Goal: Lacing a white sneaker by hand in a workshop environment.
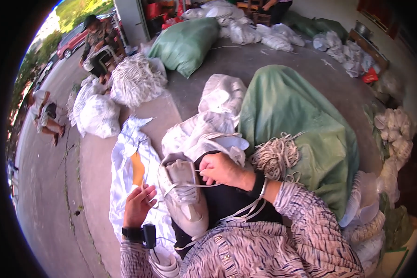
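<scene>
A pale sneaker (193, 218) rests on my lap, its toe pointing toward me and its opening facing away. White shoelace (186, 186) is partly threaded across its tongue. Right of the shoe's upper eyelets, my right hand (224, 170) pinches the lace between thumb and fingers. My left hand (140, 204), just left of the shoe, is closed with its fingertips together on what looks like a lace end. More loose laces (248, 209) hang by my right wrist. A heap of off-white laces (277, 155) lies to the right on a green sack (306, 125).
White bags (197, 132) sit just beyond the shoe. At left lies a white plastic sheet (125, 204) with an orange-yellow piece (137, 169). A lace pile (139, 79) and another green sack (185, 44) stand farther off. Two people (97, 44) sit at left. Pale shoe parts (394, 129) line the right.
</scene>
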The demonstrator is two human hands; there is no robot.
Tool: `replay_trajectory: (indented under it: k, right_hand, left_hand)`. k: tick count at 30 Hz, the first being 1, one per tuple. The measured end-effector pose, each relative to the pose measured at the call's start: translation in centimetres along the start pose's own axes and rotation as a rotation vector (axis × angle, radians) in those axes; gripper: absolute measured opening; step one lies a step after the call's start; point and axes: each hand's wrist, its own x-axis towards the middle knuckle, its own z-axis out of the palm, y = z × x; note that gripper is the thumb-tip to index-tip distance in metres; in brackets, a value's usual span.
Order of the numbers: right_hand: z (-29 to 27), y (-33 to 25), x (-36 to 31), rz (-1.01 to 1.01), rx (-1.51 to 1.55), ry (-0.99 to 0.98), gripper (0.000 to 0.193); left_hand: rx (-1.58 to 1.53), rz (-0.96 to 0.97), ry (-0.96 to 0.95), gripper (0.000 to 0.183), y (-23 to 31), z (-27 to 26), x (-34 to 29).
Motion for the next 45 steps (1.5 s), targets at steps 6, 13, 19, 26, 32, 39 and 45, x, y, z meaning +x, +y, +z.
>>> replay_trajectory:
  k: [6,13,19,26,32,39,45]
  right_hand:
    - [1.0,-0.4,-0.8,-0.078,-0.272,-0.029,0.009]
    - [0.5,-1.0,-0.5,-0.003,-0.285,-0.086,0.009]
    - [0.9,-0.9,0.3,-0.005,-0.345,-0.106,0.008]
    - [1.3,-0.8,0.1,-0.191,-0.421,-0.068,0.008]
    - [0.5,-0.9,0.4,-0.084,-0.246,-0.247,0.009]
    - [0.6,-0.1,0.6,-0.130,-0.302,-0.222,0.009]
    - [1.1,-0.6,-0.2,-0.501,-0.941,-0.046,0.009]
  left_hand:
    - [0.406,0.243,-0.006,0.022,-0.5,5.4,-0.6]
    - [0.581,0.523,0.083,0.020,-1.4,6.9,-1.1]
    - [0.502,0.262,0.013,0.025,-1.1,6.9,-1.4]
    - [0.673,0.451,-0.091,0.027,-2.0,6.2,-1.1]
    - [0.762,0.336,-0.120,0.026,-1.2,6.2,-0.9]
    - [0.557,0.238,-0.158,0.026,-1.4,5.3,-0.3]
    - [1.037,0.464,-0.055,0.022,0.6,7.6,0.1]
